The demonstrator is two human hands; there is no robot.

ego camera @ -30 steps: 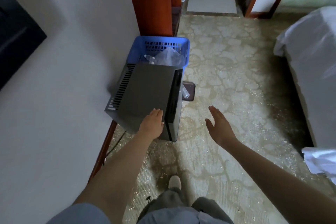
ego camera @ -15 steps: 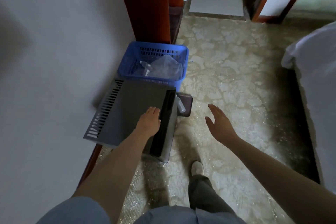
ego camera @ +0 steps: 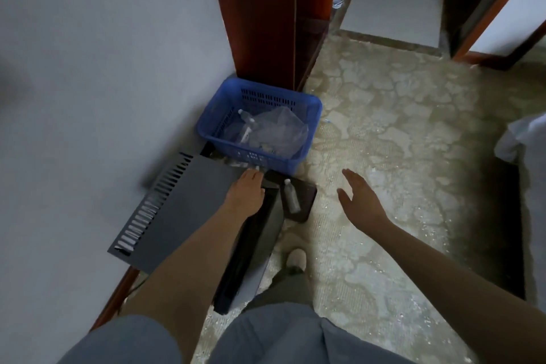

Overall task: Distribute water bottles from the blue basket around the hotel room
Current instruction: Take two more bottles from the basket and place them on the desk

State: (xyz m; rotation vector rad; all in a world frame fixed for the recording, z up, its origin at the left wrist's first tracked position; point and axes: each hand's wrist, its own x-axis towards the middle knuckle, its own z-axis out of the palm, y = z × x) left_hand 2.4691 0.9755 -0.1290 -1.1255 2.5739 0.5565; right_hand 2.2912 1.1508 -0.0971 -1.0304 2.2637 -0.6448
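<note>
The blue basket (ego camera: 307, 143) stands on the floor against the wall, beside a red-brown wooden post. Inside lie clear water bottles (ego camera: 245, 124) under crumpled clear plastic wrap (ego camera: 277, 130). One more small water bottle (ego camera: 291, 196) lies on a dark tray (ego camera: 305, 201) just in front of the basket. My left hand (ego camera: 245, 193) rests flat on top of a grey slotted box (ego camera: 189, 204), fingers near its far edge. My right hand (ego camera: 359, 201) hovers open above the carpet, right of the tray, holding nothing.
The white wall (ego camera: 103, 97) runs along the left. A wooden post (ego camera: 266, 15) rises behind the basket. Patterned carpet (ego camera: 399, 156) stretches right toward a bed with white linen (ego camera: 529, 139). A doorway and wooden frame (ego camera: 487, 15) lie at the far right. My shoe (ego camera: 297, 257) is below the tray.
I have stepped closer, so the basket and grey box loom larger and lower in view. My left hand slid forward to the box's far edge. The tray bottle is more exposed.
</note>
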